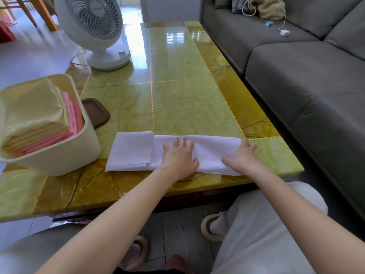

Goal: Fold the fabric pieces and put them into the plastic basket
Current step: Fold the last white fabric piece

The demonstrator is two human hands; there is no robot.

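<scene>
Both hands lie flat on a long white cloth point(136, 151) on the green table point(189, 99): left hand point(180, 157), right hand point(244, 155)

The long white cloth point(207, 153) at the near edge looks soft and matt, lying on the green-and-amber stone-patterned tabletop point(177, 95), polished glossy and mirror-like. At the left, the cream plastic basket point(59, 161) is smooth and matt, its folded pale yellow cloths point(29, 107) faintly sheeny, its pink cloths point(75, 113) matt; the grey fabric sofa point(306, 86) at the right looks matt.
</scene>
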